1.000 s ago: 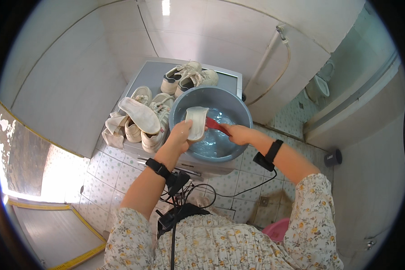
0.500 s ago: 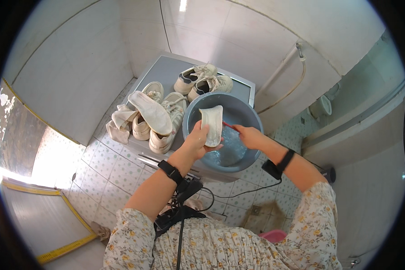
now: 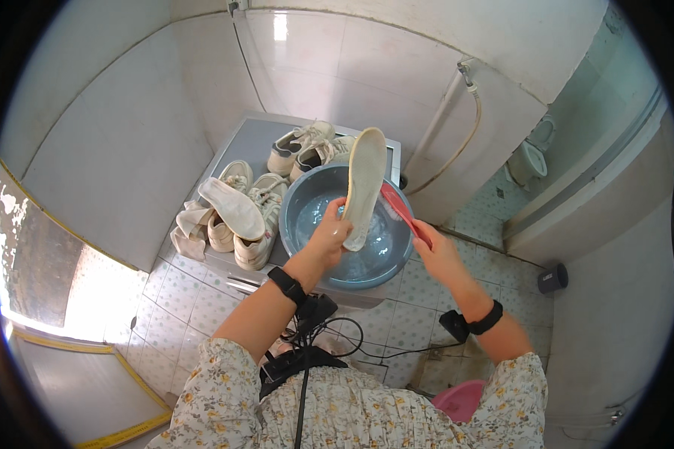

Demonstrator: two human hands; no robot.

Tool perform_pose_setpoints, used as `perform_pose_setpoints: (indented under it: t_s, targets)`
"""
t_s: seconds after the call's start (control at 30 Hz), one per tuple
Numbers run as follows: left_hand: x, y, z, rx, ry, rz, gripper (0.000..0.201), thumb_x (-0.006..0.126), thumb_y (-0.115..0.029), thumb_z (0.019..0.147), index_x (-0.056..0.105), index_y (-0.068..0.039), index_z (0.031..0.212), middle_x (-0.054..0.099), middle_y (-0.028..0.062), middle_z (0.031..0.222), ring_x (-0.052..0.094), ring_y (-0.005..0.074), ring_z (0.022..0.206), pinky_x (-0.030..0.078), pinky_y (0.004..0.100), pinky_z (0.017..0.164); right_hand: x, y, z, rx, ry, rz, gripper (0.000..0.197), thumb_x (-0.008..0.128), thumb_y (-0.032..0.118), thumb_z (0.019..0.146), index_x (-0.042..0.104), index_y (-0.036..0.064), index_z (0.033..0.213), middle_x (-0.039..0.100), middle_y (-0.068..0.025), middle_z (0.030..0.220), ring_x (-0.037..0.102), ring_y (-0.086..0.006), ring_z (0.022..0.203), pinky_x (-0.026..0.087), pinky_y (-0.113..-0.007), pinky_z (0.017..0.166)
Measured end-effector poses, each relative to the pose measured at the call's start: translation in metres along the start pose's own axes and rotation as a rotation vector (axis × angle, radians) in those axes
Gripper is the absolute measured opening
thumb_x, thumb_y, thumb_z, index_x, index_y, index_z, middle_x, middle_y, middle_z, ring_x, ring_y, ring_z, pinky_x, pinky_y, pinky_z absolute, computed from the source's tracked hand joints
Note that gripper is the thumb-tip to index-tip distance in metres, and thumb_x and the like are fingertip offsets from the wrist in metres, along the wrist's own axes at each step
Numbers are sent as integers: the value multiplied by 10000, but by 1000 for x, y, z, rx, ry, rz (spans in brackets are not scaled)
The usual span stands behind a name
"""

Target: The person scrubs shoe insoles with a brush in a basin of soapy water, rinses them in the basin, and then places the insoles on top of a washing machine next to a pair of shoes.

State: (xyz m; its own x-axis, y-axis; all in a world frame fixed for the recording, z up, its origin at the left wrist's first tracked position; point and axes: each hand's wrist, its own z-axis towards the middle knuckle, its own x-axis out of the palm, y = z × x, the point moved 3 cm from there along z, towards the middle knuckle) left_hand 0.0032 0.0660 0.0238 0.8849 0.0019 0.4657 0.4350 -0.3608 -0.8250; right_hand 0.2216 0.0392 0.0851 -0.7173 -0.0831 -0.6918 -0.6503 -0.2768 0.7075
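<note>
My left hand (image 3: 328, 236) grips a pale insole (image 3: 367, 176) near its lower end and holds it upright over a blue-grey basin (image 3: 292, 202). Wrapped round the handle of a red brush (image 3: 399, 203) is my right hand (image 3: 438, 253). The brush head, with pale bristles, is beside the insole, on its right. Water (image 3: 318, 217) lies in the basin. Another whitish insole (image 3: 234, 209) rests on top of cream sneakers (image 3: 258, 251) left of the basin. A second pair of white sneakers (image 3: 292, 150) with dark heels stands behind it.
The basin and shoes stand on a grey-topped cabinet or appliance (image 3: 258, 135). A pipe with a hose (image 3: 478, 120) runs along the wall at right. Further right are a toilet (image 3: 530, 161) and a dark bin (image 3: 553, 278). A pink basin (image 3: 459, 400) is by my right side. Cables (image 3: 352, 340) hang before me.
The insole has been raised and stood more upright, showing its full length. My right hand has moved right and lower, and more of the red brush shows. The whole view has shifted.
</note>
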Motion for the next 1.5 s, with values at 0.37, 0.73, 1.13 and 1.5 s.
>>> perform_pose_setpoints:
  t_s: [0.37,0.73,1.13,1.5]
  targets:
    - [-3,40,-1,-114,48,-431,628,318,112,781,308,-140,1356,404,163,1309,495,337,1148,442,574,909,41,23,-38,-115,165,-166,434,529,165,880,471,182,1310,631,-191,861,615,-357,754,480,-409,654]
    - [-18,53,18,-84,26,-705,368,312,-180,990,353,-162,1355,426,120,1326,484,346,1156,416,544,946,64,5,-33,-244,75,-337,519,519,161,879,390,271,1370,589,-157,722,583,-369,630,457,-479,554]
    - [-60,27,24,72,-198,88,446,404,-47,890,351,-48,1333,525,145,1165,569,298,985,501,442,816,20,18,-25,-196,38,-184,431,516,139,870,483,200,1296,622,-161,842,604,-364,753,463,-449,644]
    - [-31,49,50,-331,350,1714,485,603,-169,786,495,-6,1230,547,191,1197,572,340,1059,486,418,840,65,-4,20,-140,414,-806,325,531,130,807,606,170,1120,658,-125,781,637,-316,737,499,-431,626]
